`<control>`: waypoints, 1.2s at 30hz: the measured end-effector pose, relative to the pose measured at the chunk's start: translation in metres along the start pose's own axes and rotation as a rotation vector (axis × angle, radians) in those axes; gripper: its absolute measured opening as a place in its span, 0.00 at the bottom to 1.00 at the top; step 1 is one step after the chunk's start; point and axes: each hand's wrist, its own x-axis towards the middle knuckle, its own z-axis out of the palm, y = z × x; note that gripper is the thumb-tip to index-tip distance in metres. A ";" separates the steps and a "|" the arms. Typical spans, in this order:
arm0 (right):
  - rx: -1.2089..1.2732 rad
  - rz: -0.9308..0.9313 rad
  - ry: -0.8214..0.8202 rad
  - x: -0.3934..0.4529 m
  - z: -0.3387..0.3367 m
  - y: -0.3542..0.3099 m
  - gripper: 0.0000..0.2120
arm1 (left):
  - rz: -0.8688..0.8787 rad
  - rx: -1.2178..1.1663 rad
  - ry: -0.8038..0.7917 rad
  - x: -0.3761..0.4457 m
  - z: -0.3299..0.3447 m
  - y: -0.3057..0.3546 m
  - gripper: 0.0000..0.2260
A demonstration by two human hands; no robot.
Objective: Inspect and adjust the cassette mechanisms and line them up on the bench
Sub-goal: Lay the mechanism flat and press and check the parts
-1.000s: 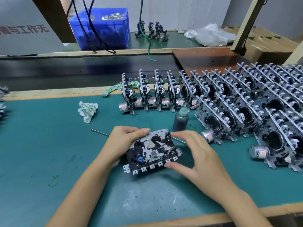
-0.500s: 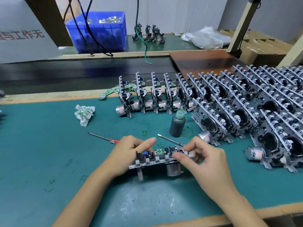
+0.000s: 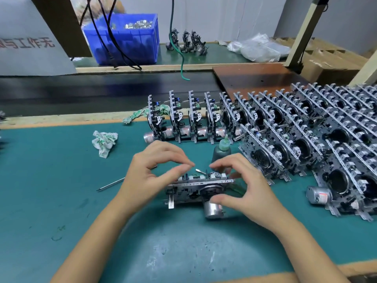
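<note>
Crowded rows of mechanisms (image 3: 285, 139) could be knocked over if the held one is swung wide. The mechanism (image 3: 200, 186) is gripped above the mat (image 3: 61, 201), tilted, by left hand (image 3: 146, 176) and right hand (image 3: 244, 186); it might slip onto the screwdriver (image 3: 110, 183).

Left hand (image 3: 151, 176) at nine o'clock, fingers arched, thumb and forefinger nearly touching; right hand (image 3: 242, 186) at three o'clock, fingers curled, thumb tucked underneath.
</note>
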 end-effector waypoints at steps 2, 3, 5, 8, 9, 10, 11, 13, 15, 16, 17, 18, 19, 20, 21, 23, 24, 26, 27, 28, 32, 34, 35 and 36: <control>0.072 -0.011 -0.057 0.001 0.002 0.001 0.18 | 0.042 0.060 -0.077 0.003 0.002 0.009 0.05; 0.098 -0.009 -0.057 0.003 0.003 0.001 0.17 | 0.046 0.094 -0.107 0.004 0.003 0.012 0.07; 0.146 0.001 -0.043 0.006 0.006 0.002 0.16 | 0.051 0.149 -0.140 0.003 0.007 0.014 0.08; 0.169 0.015 -0.040 0.009 0.007 0.004 0.16 | 0.013 0.088 -0.128 0.000 0.014 0.012 0.07; 0.171 0.020 -0.042 0.009 0.007 0.005 0.16 | -0.014 0.046 -0.120 0.000 0.015 0.011 0.07; 0.172 0.025 -0.040 0.009 0.007 0.005 0.16 | -0.031 0.019 -0.115 0.000 0.016 0.010 0.07; 0.172 0.028 -0.038 0.009 0.007 0.006 0.16 | -0.040 0.009 -0.114 0.000 0.016 0.009 0.07; 0.160 0.024 -0.028 0.009 0.007 0.006 0.16 | -0.039 0.017 -0.120 0.001 0.016 0.009 0.08; 0.144 0.019 -0.019 0.008 0.007 0.006 0.17 | -0.017 0.055 -0.131 0.002 0.016 0.010 0.10; 0.144 0.017 -0.018 0.008 0.007 0.006 0.16 | -0.006 0.074 -0.134 0.002 0.016 0.011 0.11; 0.144 0.016 -0.019 0.007 0.006 0.006 0.16 | 0.002 0.083 -0.135 0.003 0.016 0.011 0.12; 0.139 0.014 -0.022 0.007 0.006 0.007 0.15 | 0.006 0.084 -0.135 0.003 0.017 0.012 0.12; 0.136 0.014 -0.027 0.007 0.005 0.007 0.14 | 0.006 0.081 -0.133 0.003 0.017 0.012 0.11; 0.134 0.017 -0.035 0.007 0.005 0.007 0.14 | 0.001 0.076 -0.131 0.003 0.018 0.012 0.10; 0.136 0.022 -0.042 0.007 0.005 0.007 0.14 | -0.002 0.079 -0.133 0.003 0.018 0.012 0.09; 0.150 0.030 -0.051 0.008 0.005 0.008 0.14 | 0.010 0.113 -0.147 0.003 0.019 0.013 0.08; 0.159 0.032 -0.056 0.009 0.005 0.008 0.15 | 0.016 0.129 -0.154 0.003 0.020 0.013 0.07; 0.173 0.038 -0.072 0.010 0.005 0.008 0.15 | 0.007 0.112 -0.156 0.004 0.020 0.014 0.07; 0.181 0.045 -0.079 0.011 0.004 0.008 0.15 | 0.000 0.088 -0.158 0.004 0.020 0.014 0.07; 0.190 0.054 -0.083 0.011 0.004 0.008 0.15 | -0.003 0.070 -0.164 0.005 0.020 0.014 0.07; 0.206 0.067 -0.076 0.011 0.005 0.009 0.15 | -0.010 0.064 -0.175 0.006 0.021 0.013 0.06; 0.212 0.060 -0.074 0.011 0.005 0.010 0.15 | -0.010 0.066 -0.168 0.005 0.021 0.013 0.06; 0.215 0.059 -0.073 0.011 0.005 0.010 0.14 | -0.007 0.063 -0.167 0.005 0.022 0.013 0.06; 0.215 0.059 -0.072 0.011 0.005 0.011 0.14 | -0.004 0.059 -0.169 0.005 0.022 0.012 0.06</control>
